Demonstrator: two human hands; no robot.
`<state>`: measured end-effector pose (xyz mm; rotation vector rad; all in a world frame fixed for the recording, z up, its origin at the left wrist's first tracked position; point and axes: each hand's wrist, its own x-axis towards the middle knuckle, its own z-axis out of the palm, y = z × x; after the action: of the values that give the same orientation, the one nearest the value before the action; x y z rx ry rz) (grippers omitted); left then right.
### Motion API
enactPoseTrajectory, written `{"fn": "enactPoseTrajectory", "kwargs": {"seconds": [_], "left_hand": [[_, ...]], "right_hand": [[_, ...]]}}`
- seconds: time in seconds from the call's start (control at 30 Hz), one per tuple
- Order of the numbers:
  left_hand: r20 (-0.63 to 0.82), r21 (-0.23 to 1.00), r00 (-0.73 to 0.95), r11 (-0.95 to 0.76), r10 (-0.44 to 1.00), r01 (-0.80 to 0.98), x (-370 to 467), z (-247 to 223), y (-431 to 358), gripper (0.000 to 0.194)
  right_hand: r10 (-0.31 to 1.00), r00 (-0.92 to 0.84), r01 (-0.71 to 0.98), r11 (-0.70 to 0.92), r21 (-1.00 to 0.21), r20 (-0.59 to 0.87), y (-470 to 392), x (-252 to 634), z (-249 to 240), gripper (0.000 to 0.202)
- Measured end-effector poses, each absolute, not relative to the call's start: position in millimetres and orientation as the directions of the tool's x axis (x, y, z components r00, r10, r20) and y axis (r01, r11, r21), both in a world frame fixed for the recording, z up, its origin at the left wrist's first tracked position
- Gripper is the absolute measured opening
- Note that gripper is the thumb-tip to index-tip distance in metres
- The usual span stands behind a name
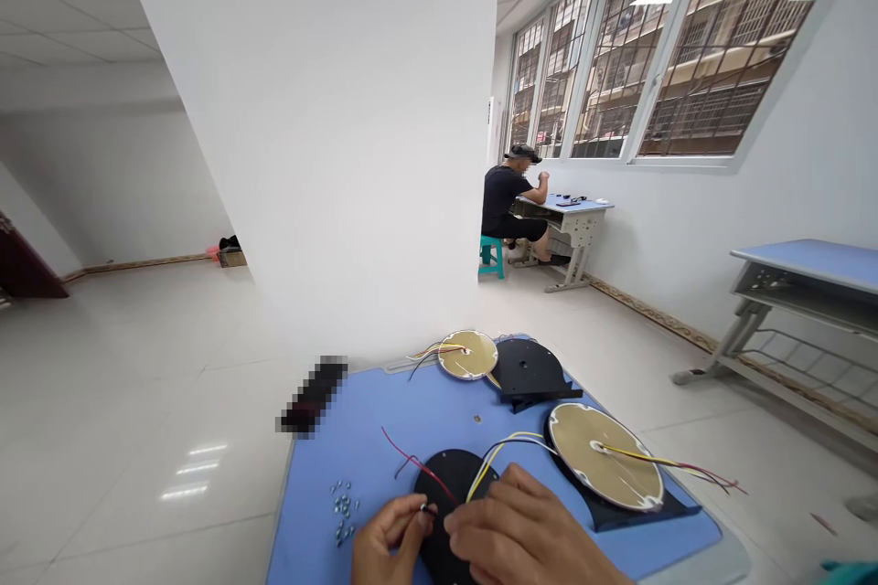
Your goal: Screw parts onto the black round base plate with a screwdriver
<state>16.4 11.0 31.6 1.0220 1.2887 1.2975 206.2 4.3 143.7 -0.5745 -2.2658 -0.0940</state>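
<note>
A black round disc (449, 484) lies at the near edge of the blue tabletop (384, 420), partly under both hands. The left hand (388, 541) pinches a small dark wire end (426, 507) between thumb and fingers (412, 512) just above the disc. The right hand (525, 535) rests palm down over the disc's right side, its fingers pressed together and curled toward the same wire end; whether they grip anything cannot be told. A red wire (412, 459) and a yellow wire (504, 445) with a black one beside it run from the hands' meeting point across the tabletop.

Just to the right sits a gold-coloured round plate (604, 466) on a black base (637, 512), with wires trailing off its right side. Farther back lie a smaller gold plate (468, 354) and another black base (530, 370), touching each other. A scatter of small silver screws (344, 507) lies left of the left hand, and one small piece (477, 420) sits alone mid-tabletop.

Beyond a white pillar (322, 128), another person (508, 201) in dark clothes sits on a teal stool (491, 254) at a desk (572, 210) beneath barred windows (658, 46). A second blue desk (809, 265) stands by the right wall.
</note>
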Motion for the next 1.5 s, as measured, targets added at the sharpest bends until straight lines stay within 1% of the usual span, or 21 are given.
{"fn": "enactPoseTrajectory", "kwargs": {"seconds": [0.07, 0.17, 0.27, 0.37, 0.47, 0.6, 0.73, 0.93, 1.17, 1.37, 1.5], "left_hand": [[-0.041, 0.999, -0.084, 0.042, 0.996, 0.016, 19.2, 44.3, 20.6, 0.054], [0.048, 0.97, 0.007, -0.048, 0.999, 0.238, 25.0, 67.5, 40.4, 0.045], [0.153, 0.914, 0.033, -0.154, 0.988, 0.376, 31.3, 85.7, 61.8, 0.029], [0.234, 0.834, 0.074, -0.239, 0.969, 0.498, 36.2, 90.8, 80.3, 0.021], [0.223, 0.779, 0.121, -0.252, 0.967, 0.574, 38.5, 82.4, 93.0, 0.017], [0.128, 0.732, 0.114, -0.171, 0.985, 0.659, 37.7, 63.1, 98.7, 0.018], [0.077, 0.706, 0.075, -0.107, 0.994, 0.7, 35.6, 52.4, 97.0, 0.018], [0.098, 0.73, 0.065, -0.116, 0.993, 0.674, 33.7, 48.0, 95.3, 0.021], [0.145, 0.761, 0.067, -0.154, 0.987, 0.63, 32.9, 37.6, 97.3, 0.021], [0.177, 0.756, 0.068, -0.179, 0.982, 0.629, 33.4, 33.5, 99.1, 0.02], [0.278, 0.73, 0.026, -0.229, 0.96, 0.644, 27.3, 34.9, 91.8, 0.024]], "right_hand": [[0.398, -0.611, 0.45, 0.886, -0.113, 0.684, 8.7, 207.3, 152.2, 0.022], [0.462, -0.601, 0.484, 0.86, -0.163, 0.652, 19.4, 210.6, 169.4, 0.019], [0.517, -0.559, 0.529, 0.824, -0.202, 0.648, 35.0, 211.9, 182.1, 0.016], [0.558, -0.544, 0.562, 0.797, -0.221, 0.627, 53.8, 208.9, 181.8, 0.016], [0.594, -0.557, 0.585, 0.777, -0.234, 0.58, 73.0, 203.4, 170.4, 0.014], [0.646, -0.568, 0.622, 0.743, -0.249, 0.509, 91.5, 197.2, 151.9, 0.015], [0.684, -0.575, 0.651, 0.715, -0.254, 0.449, 98.1, 193.2, 143.6, 0.014], [0.705, -0.599, 0.676, 0.7, -0.233, 0.38, 97.0, 186.6, 150.5, 0.015], [0.703, -0.633, 0.686, 0.703, -0.188, 0.324, 97.8, 181.0, 155.2, 0.014], [0.737, -0.606, 0.734, 0.663, -0.146, 0.301, 100.9, 177.5, 155.0, 0.014], [0.78, -0.559, 0.793, 0.602, -0.095, 0.283, 104.6, 174.6, 152.1, 0.008]]}}
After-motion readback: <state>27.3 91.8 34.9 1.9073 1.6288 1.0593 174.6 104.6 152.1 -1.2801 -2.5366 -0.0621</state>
